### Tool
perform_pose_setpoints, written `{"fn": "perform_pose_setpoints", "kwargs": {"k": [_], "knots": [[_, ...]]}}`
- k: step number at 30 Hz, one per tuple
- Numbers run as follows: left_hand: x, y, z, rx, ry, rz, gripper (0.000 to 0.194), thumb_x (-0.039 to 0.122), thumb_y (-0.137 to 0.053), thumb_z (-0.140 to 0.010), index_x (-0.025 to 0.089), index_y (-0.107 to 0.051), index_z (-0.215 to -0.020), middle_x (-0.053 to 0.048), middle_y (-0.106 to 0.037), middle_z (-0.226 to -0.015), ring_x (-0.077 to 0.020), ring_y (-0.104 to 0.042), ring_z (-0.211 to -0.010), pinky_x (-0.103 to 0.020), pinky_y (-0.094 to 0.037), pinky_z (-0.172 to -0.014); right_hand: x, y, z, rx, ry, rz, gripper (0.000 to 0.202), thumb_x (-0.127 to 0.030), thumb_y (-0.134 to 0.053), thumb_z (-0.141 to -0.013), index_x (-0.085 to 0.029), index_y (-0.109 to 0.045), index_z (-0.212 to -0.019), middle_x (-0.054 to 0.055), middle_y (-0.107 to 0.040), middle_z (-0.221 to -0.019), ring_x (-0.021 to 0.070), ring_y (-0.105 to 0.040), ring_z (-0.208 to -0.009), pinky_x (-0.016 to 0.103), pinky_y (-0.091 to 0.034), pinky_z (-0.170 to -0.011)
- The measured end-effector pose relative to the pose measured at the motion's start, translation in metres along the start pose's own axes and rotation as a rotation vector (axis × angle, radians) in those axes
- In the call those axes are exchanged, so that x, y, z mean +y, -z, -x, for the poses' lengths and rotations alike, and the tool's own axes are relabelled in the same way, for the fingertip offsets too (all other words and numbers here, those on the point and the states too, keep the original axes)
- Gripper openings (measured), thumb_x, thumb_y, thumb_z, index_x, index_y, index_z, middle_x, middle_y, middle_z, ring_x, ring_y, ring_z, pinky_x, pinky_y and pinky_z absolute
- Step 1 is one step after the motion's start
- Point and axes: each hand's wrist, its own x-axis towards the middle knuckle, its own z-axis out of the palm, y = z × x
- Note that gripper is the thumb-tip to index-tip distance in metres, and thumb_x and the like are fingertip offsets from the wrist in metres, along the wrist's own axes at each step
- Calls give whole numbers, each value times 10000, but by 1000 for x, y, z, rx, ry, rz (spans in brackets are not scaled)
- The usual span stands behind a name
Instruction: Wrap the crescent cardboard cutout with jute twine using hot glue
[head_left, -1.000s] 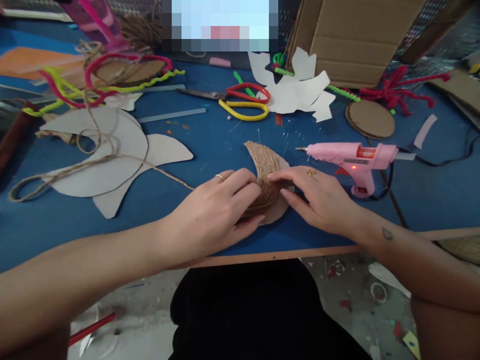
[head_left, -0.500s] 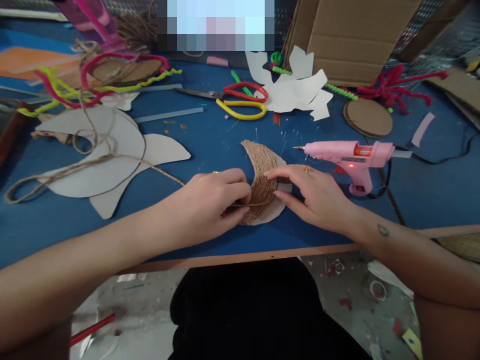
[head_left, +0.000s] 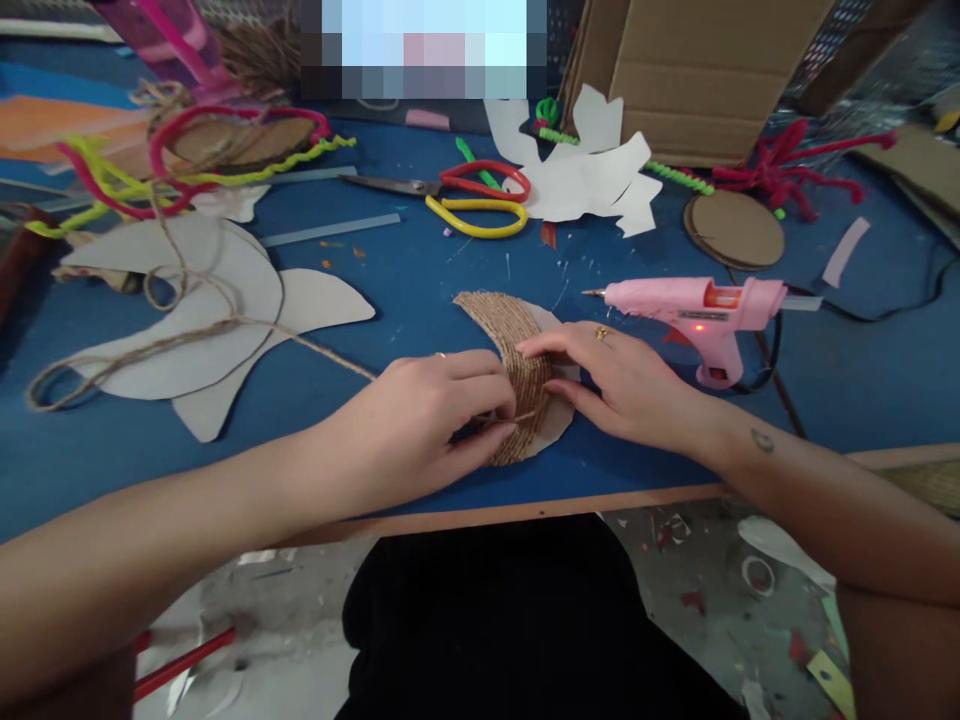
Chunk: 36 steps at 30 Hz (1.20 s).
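Observation:
A crescent-shaped cutout (head_left: pixel 506 325), mostly covered in rows of jute twine, lies on the blue table at the front; part of its pale surface shows along the right side. My left hand (head_left: pixel 435 410) is closed in a pinch on the jute twine (head_left: pixel 330 352) at the crescent's left edge. The twine trails off to the left in loose loops. With thumb and index finger pressing the wound rows, my right hand (head_left: pixel 622 385) holds the crescent from the right. A pink glue gun (head_left: pixel 697 315), its red light lit, rests just beyond that hand.
White cutouts (head_left: pixel 187 330) lie under the loose twine on the left. Scissors (head_left: pixel 480 210) with red and yellow handles sit behind the crescent, near white paper shapes (head_left: pixel 585 180). Cardboard discs (head_left: pixel 735 230), a carton (head_left: pixel 697 80) and pink pipe cleaners (head_left: pixel 802 170) stand at the right back.
The crescent has turned slightly, its upper tip swinging left. Both hands have stayed on it, my left hand shifting a little right and down with the twine.

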Motion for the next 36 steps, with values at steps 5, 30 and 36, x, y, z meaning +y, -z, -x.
{"fn": "perform_pose_setpoints", "kwargs": {"k": [5,30,36], "knots": [[-7,0,-14,135,-45,26,106,202,-520,-918,184,-609,-864,-22,-655,-864,-144,-615,-848,-241,-475,-761,0,0,1,19,-44,-111,273,-143,-382,-939,-195,-495,-1182,77,-650,-1130,187,-620,-1015,364,-515,-856],[-25,-18,-33,326,39,67,90,182,-567,-878,163,-632,-819,8,-659,-748,-103,-605,-651,-221,-468,-619,46,59,104,409,-546,236,498,-629,-637,-710,-227,-557,-993,47,-629,-864,185,-565,-678,339,-464,-614],[-25,-19,-31,313,81,119,88,214,-564,-875,180,-629,-826,-6,-669,-764,-118,-637,-653,-229,-507,-602,57,51,62,155,-376,134,399,-578,-599,-786,-197,-654,-890,97,-696,-890,249,-648,-830,378,-508,-741]]}}
